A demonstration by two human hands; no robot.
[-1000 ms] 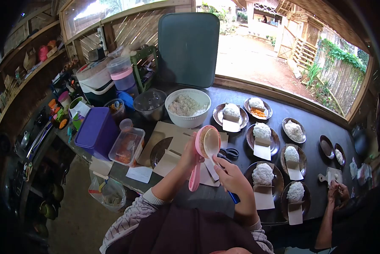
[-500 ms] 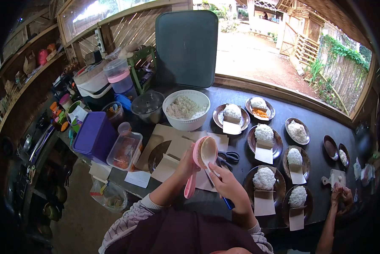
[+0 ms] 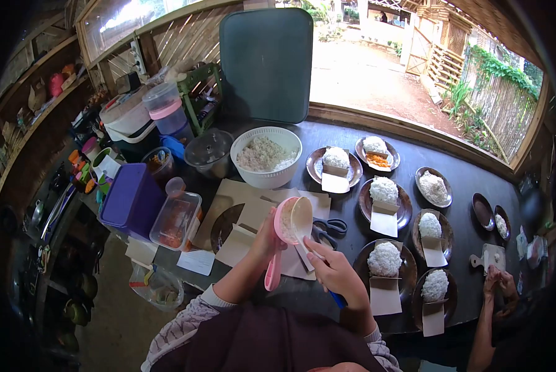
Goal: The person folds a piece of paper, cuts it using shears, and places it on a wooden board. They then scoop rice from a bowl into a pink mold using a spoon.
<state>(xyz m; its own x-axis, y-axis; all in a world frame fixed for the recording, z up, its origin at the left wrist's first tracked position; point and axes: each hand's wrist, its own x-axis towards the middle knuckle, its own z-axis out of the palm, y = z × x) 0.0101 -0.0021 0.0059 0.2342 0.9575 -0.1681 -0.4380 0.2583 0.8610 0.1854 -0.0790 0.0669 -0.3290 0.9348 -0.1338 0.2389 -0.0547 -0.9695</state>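
My left hand (image 3: pixel 265 239) is closed around a pink long-handled scoop (image 3: pixel 274 273), its bowl tilted up with rice (image 3: pixel 286 224) inside. Closed on the blue-ended handle of a pale serving spoon (image 3: pixel 302 216), my right hand (image 3: pixel 335 268) keeps the spoon's head against the scoop's rim. Beneath them lie folded brown paper sheets (image 3: pixel 237 246), partly over a dark round plate (image 3: pixel 227 224). Black-handled scissors (image 3: pixel 330 226) rest just right of the spoon. Behind the scoop stands a white basin (image 3: pixel 235 149) holding rice (image 3: pixel 262 154).
Brown plates (image 3: pixel 408 273) with rice mounds and folded paper line the right side. Another person's hands (image 3: pixel 500 282) work at a small cutting board (image 3: pixel 493 254). On the left are a purple container (image 3: pixel 132 201), a clear food box (image 3: pixel 177 220) and a lidded pot (image 3: pixel 209 152).
The spoon's head has shifted slightly right and up against the scoop's rim, showing more rice inside. Both hands keep their holds. The camera view has shifted slightly.
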